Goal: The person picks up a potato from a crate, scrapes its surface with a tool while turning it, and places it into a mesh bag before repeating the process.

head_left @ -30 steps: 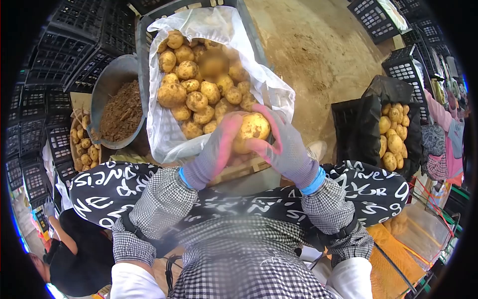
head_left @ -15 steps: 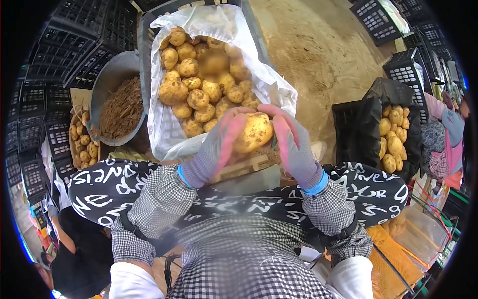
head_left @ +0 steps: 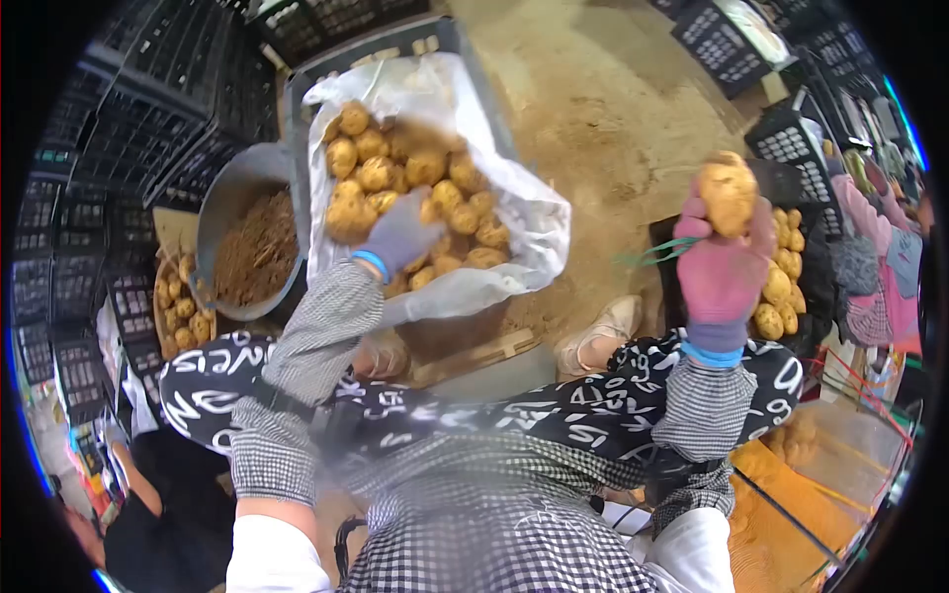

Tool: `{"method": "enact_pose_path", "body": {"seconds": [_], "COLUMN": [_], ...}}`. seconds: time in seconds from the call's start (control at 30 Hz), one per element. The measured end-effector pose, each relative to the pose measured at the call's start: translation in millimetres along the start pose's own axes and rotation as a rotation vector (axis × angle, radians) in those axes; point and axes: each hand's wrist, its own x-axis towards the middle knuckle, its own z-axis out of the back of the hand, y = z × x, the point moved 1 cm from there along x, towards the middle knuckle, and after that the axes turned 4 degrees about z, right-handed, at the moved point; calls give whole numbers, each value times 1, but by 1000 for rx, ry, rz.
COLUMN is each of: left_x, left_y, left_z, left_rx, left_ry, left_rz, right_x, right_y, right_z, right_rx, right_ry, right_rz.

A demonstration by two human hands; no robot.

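Observation:
My right hand (head_left: 727,257), in a pink and grey glove, is closed around a potato (head_left: 729,193) with brown marks and holds it up at the right. A thin green strip (head_left: 660,252) sticks out on the left side of that hand; what it belongs to is hidden. My left hand (head_left: 403,235), gloved too, reaches down onto the potatoes (head_left: 376,175) in the crate before me. Its thumb and fingers are apart at the pile, slightly blurred, with the fingertips partly hidden. A white liner (head_left: 534,222) lies over the walls of this crate (head_left: 473,89).
A bucket of soil (head_left: 247,163) stands left of the crate, beside a container of potatoes (head_left: 181,316). Below my right hand sits a black-lined crate (head_left: 667,287) with more potatoes. Black crates (head_left: 148,89) are stacked at the left. Another person (head_left: 870,237) is at the far right.
Both hands were together around a potato at the crate's near edge. My right hand has carried it to the right, while my left hand has let go and moved onto the pile.

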Motion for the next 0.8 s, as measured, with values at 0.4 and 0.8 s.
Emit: {"method": "enact_pose_path", "body": {"seconds": [0.4,0.8], "left_x": [88,-38], "left_y": [18,-122], "left_z": [-105,77], "left_rx": [-67,-425], "left_ry": [354,-10], "left_rz": [-159,-357], "right_x": [-177,-28], "right_y": [381,248], "right_z": [-39,-3], "right_rx": [-655,-1879], "right_ry": [-145,121], "right_rz": [960,920]}}
